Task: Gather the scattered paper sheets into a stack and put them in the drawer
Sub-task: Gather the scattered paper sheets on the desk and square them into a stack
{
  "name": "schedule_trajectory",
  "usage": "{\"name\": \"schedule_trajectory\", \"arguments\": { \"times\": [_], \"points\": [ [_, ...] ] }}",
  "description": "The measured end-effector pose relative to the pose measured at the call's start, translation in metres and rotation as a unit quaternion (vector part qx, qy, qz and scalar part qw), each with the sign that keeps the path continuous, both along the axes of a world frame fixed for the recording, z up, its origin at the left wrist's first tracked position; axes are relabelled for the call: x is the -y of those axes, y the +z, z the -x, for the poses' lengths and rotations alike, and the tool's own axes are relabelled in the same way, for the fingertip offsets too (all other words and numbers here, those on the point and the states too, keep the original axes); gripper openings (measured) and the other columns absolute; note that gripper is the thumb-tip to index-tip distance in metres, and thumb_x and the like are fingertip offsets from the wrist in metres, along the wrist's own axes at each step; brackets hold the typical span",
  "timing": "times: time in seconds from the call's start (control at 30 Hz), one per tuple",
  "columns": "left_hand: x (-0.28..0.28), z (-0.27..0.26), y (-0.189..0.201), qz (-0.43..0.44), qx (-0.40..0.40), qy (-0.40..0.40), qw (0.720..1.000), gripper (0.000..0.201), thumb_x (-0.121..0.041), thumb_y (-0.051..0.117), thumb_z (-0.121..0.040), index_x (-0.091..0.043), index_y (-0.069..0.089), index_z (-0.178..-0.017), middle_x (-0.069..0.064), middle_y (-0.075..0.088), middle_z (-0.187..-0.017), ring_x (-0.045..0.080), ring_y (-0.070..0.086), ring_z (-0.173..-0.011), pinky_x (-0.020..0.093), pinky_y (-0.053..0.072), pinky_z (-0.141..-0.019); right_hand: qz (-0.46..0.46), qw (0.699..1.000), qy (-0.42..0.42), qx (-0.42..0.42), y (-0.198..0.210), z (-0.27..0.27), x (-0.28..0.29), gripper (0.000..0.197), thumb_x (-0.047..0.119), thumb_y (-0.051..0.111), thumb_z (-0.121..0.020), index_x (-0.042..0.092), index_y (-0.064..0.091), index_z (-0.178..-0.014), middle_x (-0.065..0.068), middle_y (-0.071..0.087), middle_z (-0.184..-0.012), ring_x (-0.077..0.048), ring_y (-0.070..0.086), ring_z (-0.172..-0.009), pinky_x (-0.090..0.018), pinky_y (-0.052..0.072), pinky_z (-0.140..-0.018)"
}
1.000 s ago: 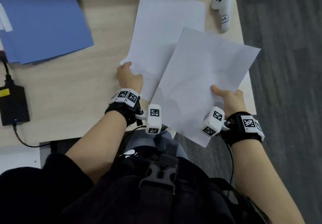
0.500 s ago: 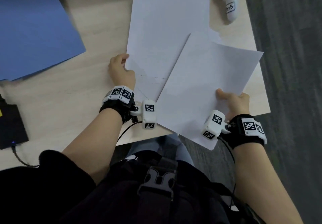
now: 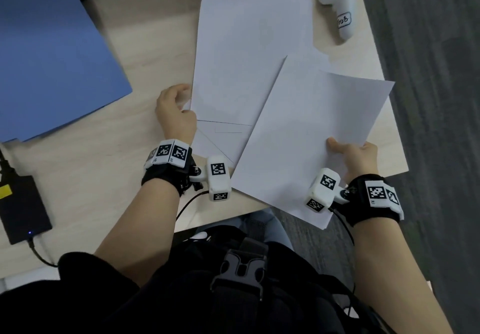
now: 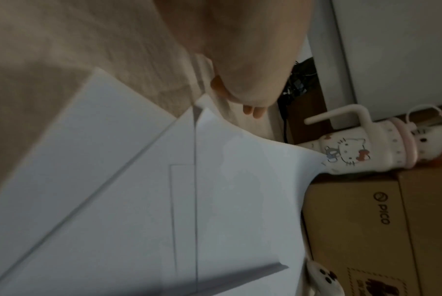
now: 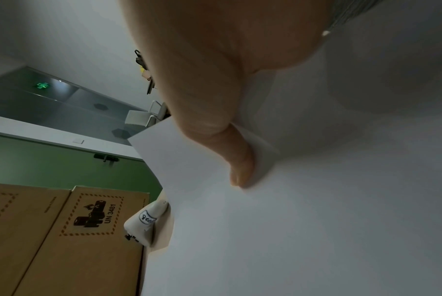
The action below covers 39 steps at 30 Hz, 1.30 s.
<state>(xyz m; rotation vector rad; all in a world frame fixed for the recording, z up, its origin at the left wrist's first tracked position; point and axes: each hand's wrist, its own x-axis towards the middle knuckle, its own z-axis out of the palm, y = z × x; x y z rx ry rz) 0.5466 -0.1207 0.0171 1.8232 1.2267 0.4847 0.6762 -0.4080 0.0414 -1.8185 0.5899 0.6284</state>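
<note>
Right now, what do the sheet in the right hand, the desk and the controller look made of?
Sheet: thin matte white paper; it bends where it overhangs the desk.
Desk: pale wood-grain top, probably laminate, low sheen.
Controller: smooth white moulded plastic, dark buttons.

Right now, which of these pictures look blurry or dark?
Head view: fairly sharp and evenly lit, edges bent by the wide lens. Left wrist view: dim and smeared, the left hand and paper sheets soft. Right wrist view: the right hand is a blur, cardboard box clearer.
</note>
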Motion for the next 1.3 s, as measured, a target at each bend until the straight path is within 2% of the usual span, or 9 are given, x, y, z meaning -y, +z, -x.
{"name": "schedule_trajectory", "arguments": {
  "times": [0.23,0.37,0.47,0.57,0.63,0.77,0.9,1.0,1.3],
  "points": [
    [-0.02,-0.064,0.001,0.038,-0.1,-0.073,0.992,0.029,-0.029,0.055,-0.08,-0.021,0.055,-0.108,0.001,0.058,-0.108,0.026,0.045,-0.117,0.037,0.04,-0.1,-0.02,1.0,-0.012,-0.017,0.0,-0.003,0.002,0.015,-0.002,0.073,-0.076,0.008,0.064,-0.084,-0.002,0.067,-0.077,-0.008,0.065,-0.051,-0.021,0.053,-0.054],
    [-0.026,-0.081,-0.003,0.069,-0.092,-0.031,0.993,0.059,-0.022,0.068,-0.075,-0.013,0.044,-0.127,0.003,0.056,-0.113,0.024,0.049,-0.115,0.033,0.042,-0.098,-0.025,0.999,-0.02,-0.021,0.002,-0.003,0.003,0.02,-0.002,0.073,-0.075,0.005,0.064,-0.092,-0.002,0.067,-0.078,-0.006,0.065,-0.05,-0.023,0.053,-0.056],
    [-0.028,-0.084,-0.001,0.057,-0.097,-0.017,0.993,0.054,-0.017,0.068,-0.076,-0.008,0.048,-0.126,0.007,0.044,-0.121,0.016,0.049,-0.097,0.019,0.041,-0.093,-0.053,0.998,-0.032,-0.026,0.008,0.001,0.004,0.015,-0.005,0.071,-0.076,0.006,0.064,-0.082,-0.002,0.07,-0.069,-0.009,0.066,-0.05,-0.024,0.053,-0.051],
    [-0.026,-0.08,0.001,0.056,-0.11,-0.049,0.991,0.015,-0.024,0.062,-0.081,-0.012,0.063,-0.09,0.009,0.055,-0.108,0.024,0.056,-0.088,0.029,0.049,-0.092,-0.082,0.995,-0.042,-0.035,0.016,0.006,0.007,0.014,-0.007,0.069,-0.077,0.005,0.065,-0.084,0.0,0.072,-0.064,-0.014,0.069,-0.056,-0.025,0.054,-0.051],
    [-0.022,-0.077,0.003,0.036,-0.118,-0.07,0.99,0.018,-0.023,0.054,-0.086,-0.013,0.053,-0.071,0.012,0.06,-0.092,0.032,0.058,-0.091,0.041,0.05,-0.086,-0.084,0.995,-0.042,-0.036,0.022,0.01,0.011,0.019,-0.005,0.07,-0.077,0.001,0.066,-0.095,-0.005,0.072,-0.077,-0.014,0.07,-0.059,-0.026,0.055,-0.055],
    [-0.016,-0.074,0.016,-0.038,-0.087,-0.111,0.989,0.009,-0.012,0.048,-0.093,-0.008,0.047,-0.084,0.012,0.055,-0.089,0.023,0.047,-0.081,0.031,0.041,-0.076,-0.094,0.993,-0.064,-0.046,0.036,0.022,0.022,0.026,0.001,0.069,-0.081,0.002,0.053,-0.101,-0.004,0.064,-0.091,-0.013,0.066,-0.066,-0.02,0.053,-0.048],
    [-0.001,-0.067,0.022,-0.016,-0.116,-0.192,0.974,0.021,-0.011,0.05,-0.091,-0.007,0.044,-0.071,0.008,0.047,-0.074,0.022,0.042,-0.074,0.026,0.028,-0.063,-0.106,0.991,-0.054,-0.06,0.047,0.035,0.035,0.041,0.009,0.076,-0.075,0.006,0.054,-0.11,-0.012,0.068,-0.107,-0.027,0.07,-0.086,-0.036,0.059,-0.071],
    [0.02,-0.061,0.018,0.006,-0.15,-0.188,0.971,0.011,-0.011,0.049,-0.093,-0.003,0.054,-0.087,0.018,0.057,-0.09,0.031,0.056,-0.091,0.029,0.036,-0.07,-0.134,0.987,-0.059,-0.071,0.056,0.041,0.037,0.059,0.006,0.078,-0.072,0.005,0.05,-0.124,-0.013,0.067,-0.114,-0.032,0.069,-0.096,-0.051,0.056,-0.081],
    [0.008,-0.058,-0.001,-0.079,-0.211,-0.097,0.969,0.027,-0.012,0.053,-0.09,0.006,0.056,-0.11,0.02,0.05,-0.125,0.035,0.048,-0.114,0.033,0.035,-0.09,-0.108,0.988,-0.069,-0.084,0.051,0.046,0.041,0.059,0.006,0.078,-0.071,0.005,0.049,-0.122,-0.015,0.066,-0.111,-0.034,0.069,-0.092,-0.051,0.057,-0.077]
  ]
}}
